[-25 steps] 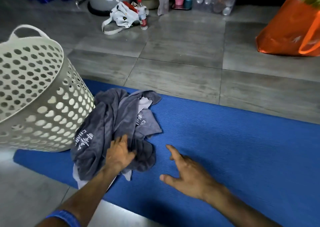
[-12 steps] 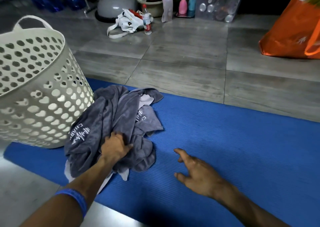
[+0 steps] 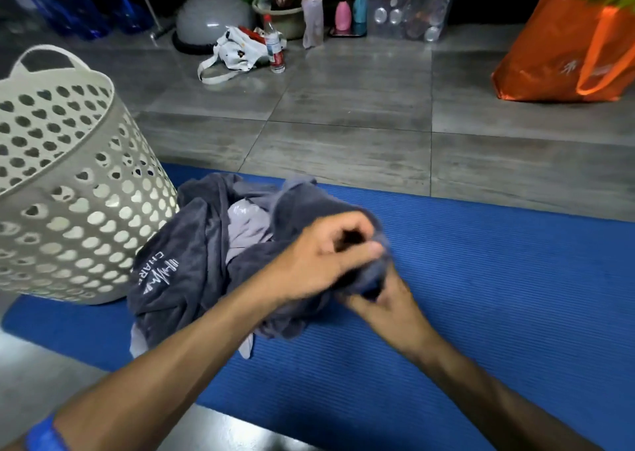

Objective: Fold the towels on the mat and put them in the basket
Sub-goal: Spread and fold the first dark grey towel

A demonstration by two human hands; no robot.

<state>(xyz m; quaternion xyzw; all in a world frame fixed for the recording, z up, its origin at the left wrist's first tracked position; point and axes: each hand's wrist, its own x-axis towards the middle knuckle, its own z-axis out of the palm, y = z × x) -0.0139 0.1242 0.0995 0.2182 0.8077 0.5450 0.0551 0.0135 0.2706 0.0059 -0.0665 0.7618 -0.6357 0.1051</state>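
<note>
Head view: a blue mat lies on grey floor tiles. The left hand and right hand both grip a dark grey towel bunched left of them, against the tilted perforated basket. Far beyond the hands stands an orange bag.

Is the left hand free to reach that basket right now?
Probably not yet: the left hand grips a grey towel, as does the right hand. The basket stands close, nothing between.

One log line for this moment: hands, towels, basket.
left hand: grips grey towel | right hand: grips same towel | towel pile: unfolded on mat | basket: beside pile
</note>
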